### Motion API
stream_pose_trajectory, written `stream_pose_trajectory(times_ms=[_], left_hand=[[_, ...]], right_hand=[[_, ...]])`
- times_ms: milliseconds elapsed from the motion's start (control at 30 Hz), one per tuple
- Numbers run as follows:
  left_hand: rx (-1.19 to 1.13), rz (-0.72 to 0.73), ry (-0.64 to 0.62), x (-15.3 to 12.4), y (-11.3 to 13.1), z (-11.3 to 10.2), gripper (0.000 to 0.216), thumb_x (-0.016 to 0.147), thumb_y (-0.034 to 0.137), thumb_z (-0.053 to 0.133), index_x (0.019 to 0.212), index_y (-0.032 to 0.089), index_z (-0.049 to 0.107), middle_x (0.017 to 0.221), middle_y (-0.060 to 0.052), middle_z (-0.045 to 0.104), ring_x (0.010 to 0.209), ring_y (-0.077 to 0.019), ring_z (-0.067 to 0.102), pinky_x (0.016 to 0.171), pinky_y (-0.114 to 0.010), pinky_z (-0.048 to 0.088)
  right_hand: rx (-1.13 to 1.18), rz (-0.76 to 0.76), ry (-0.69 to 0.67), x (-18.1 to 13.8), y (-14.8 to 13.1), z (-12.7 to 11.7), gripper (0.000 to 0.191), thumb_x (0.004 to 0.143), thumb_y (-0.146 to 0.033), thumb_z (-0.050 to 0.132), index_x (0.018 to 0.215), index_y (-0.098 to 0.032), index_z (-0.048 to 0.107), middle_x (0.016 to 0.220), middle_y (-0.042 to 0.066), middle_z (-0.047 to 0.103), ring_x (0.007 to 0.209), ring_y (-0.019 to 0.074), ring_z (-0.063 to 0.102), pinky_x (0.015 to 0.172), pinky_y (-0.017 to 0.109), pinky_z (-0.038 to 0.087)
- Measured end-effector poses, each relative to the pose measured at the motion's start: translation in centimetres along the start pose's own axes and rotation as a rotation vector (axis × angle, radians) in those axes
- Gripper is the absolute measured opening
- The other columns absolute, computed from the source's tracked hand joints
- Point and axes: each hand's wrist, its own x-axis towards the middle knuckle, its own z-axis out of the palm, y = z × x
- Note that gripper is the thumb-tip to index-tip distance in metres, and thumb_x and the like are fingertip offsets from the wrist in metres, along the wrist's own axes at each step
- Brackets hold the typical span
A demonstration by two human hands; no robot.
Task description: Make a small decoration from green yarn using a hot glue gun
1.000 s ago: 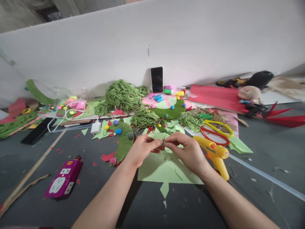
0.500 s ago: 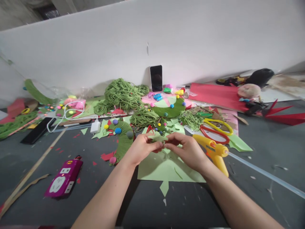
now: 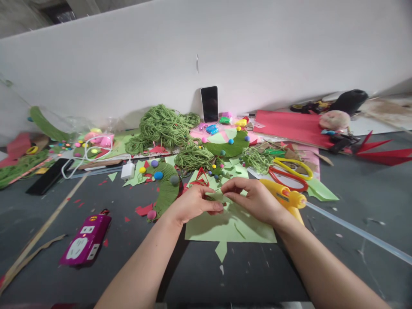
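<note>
Above a light green paper sheet (image 3: 231, 234), my two hands meet over a small piece of green paper (image 3: 220, 196). My left hand (image 3: 198, 204) is closed on it, thumb below and fingers above. The thumb and fingertips of my right hand (image 3: 252, 197) pinch at the piece's right edge; the exact contact is partly hidden. Left of the hands lies a green yarn-wrapped crescent (image 3: 168, 193) with coloured balls along it. Beside my right hand rests a yellow glue gun (image 3: 285, 197) with a long clear glue stick (image 3: 357, 231).
Behind the hands are a heap of green yarn (image 3: 162, 128), a second crescent (image 3: 230, 148) and a propped phone (image 3: 210, 104). Yellow-handled scissors (image 3: 292, 166) and a red handle (image 3: 288, 182) lie right. A purple box (image 3: 86, 239) and white charger (image 3: 128, 171) sit left.
The green paper piece has tilted and lowered between my hands, showing less of its pointed outline. My right fingers have shifted up along its edge, while my left thumb sits slightly lower.
</note>
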Motion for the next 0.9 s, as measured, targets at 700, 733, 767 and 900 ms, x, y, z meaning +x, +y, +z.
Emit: stream_pose_trajectory(times_ms=[700,733,767,900], left_hand=[[0.046,-0.016,0.013,0.2,-0.2,0.8,0.024,0.067,0.036,0.074,0.078,0.015,0.073,0.075,-0.008,0.072,0.071,-0.0173,0.065,0.065,-0.027,0.047],[0.009,-0.014,-0.004,0.2,-0.2,0.7,0.028,0.068,0.04,0.073,0.079,0.015,0.073,0.077,-0.009,0.073,0.073,-0.0174,0.065,0.066,-0.027,0.048],[-0.022,-0.007,-0.016,0.2,-0.1,0.7,0.032,0.07,0.044,0.072,0.08,0.014,0.073,0.078,-0.01,0.073,0.073,-0.0173,0.066,0.066,-0.027,0.049],[-0.116,0.018,-0.02,0.3,-0.3,0.6,0.044,0.072,0.056,0.067,0.078,0.012,0.072,0.078,-0.011,0.072,0.069,-0.0164,0.066,0.067,-0.029,0.051]], right_hand=[[0.075,0.233,-0.105,-0.1,-0.4,-0.6,0.015,0.076,-0.025,0.064,0.065,-0.019,0.072,0.056,-0.002,0.062,0.049,0.0094,0.044,0.047,0.023,0.031],[0.099,0.235,-0.102,-0.1,-0.4,-0.7,0.016,0.076,-0.026,0.064,0.064,-0.019,0.071,0.055,-0.002,0.061,0.048,0.0091,0.043,0.046,0.023,0.03],[0.123,0.234,-0.097,-0.1,-0.4,-0.7,0.017,0.076,-0.026,0.064,0.063,-0.019,0.07,0.053,-0.002,0.06,0.048,0.0088,0.042,0.046,0.023,0.029],[0.171,0.271,-0.066,-0.1,-0.3,-0.9,0.017,0.076,-0.028,0.065,0.063,-0.018,0.068,0.052,-0.003,0.056,0.047,0.0078,0.04,0.046,0.023,0.027]])
